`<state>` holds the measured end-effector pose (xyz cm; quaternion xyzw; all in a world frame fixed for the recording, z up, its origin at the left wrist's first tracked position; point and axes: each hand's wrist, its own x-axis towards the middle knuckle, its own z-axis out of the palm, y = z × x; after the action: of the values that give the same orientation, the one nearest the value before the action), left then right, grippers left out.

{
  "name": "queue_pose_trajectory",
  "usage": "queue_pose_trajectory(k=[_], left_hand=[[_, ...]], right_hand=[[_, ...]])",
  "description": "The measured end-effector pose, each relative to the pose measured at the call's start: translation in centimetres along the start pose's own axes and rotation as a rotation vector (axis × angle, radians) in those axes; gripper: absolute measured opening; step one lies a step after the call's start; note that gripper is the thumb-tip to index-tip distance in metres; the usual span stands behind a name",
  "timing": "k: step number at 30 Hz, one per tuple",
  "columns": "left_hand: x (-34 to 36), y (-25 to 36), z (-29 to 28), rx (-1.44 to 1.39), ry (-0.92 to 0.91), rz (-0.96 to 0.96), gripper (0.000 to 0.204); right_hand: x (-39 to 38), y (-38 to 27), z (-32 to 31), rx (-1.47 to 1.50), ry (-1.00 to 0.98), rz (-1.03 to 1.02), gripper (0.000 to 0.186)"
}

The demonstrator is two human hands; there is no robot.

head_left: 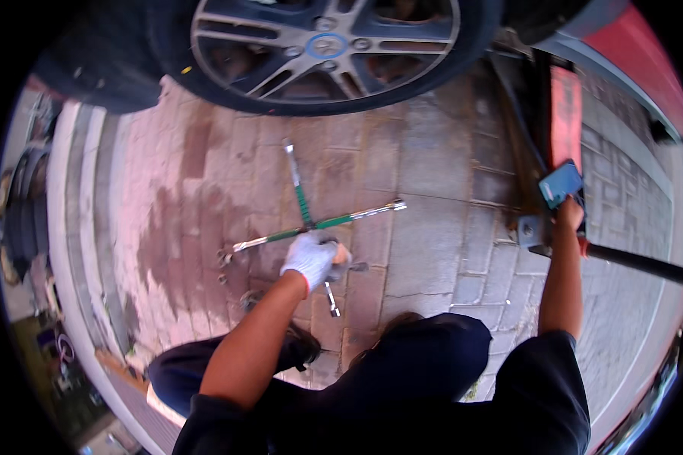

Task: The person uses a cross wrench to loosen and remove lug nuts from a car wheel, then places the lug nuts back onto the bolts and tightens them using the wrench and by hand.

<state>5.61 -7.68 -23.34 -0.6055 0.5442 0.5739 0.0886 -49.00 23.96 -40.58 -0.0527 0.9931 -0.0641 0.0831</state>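
White-gloved, the left hand (311, 256) curled near the middle of the 4-armed wrench (302, 201); whether it gripped could not be told. The right hand (569, 214) pinched a flat blue object (560, 183) beside the red bar (565, 114). Wrench placement before the wheel (326, 45) presumably favoured reach.

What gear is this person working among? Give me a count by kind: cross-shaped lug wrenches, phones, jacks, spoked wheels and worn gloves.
Four-way lug wrench: 1
Phone: 1
Red floor jack: 1
Spoked car wheel: 1
Worn white glove: 1
Total: 5
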Motion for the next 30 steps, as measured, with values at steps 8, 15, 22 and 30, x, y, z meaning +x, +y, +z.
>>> queue_pose_trajectory(k=[8, 15, 22, 30], left_hand=[[0.3, -4.4, -0.7, -1.453, -0.639, -0.197, 0.026], [0.0, -1.0, 2.5, -1.610, -0.627, 0.016, 0.040], [4.4, -7.4, 1.4, -1.217, -0.110, -0.122, 0.042], [-0.3, -0.3, 6.0, 0.038, -0.068, 0.584, 0.058]], right_hand=[[-18.0, -10.9, -2.1, 0.636, 0.248, -0.618, 0.030], [-36.3, -20.4, 3.6, 1.555, -1.841, 0.127, 0.049], [-38.9, -21.4, 1.9, 1.853, -1.381, -0.005, 0.017], [-39.7, -23.9, -4.4, 1.428, -0.805, -0.290, 0.018]])
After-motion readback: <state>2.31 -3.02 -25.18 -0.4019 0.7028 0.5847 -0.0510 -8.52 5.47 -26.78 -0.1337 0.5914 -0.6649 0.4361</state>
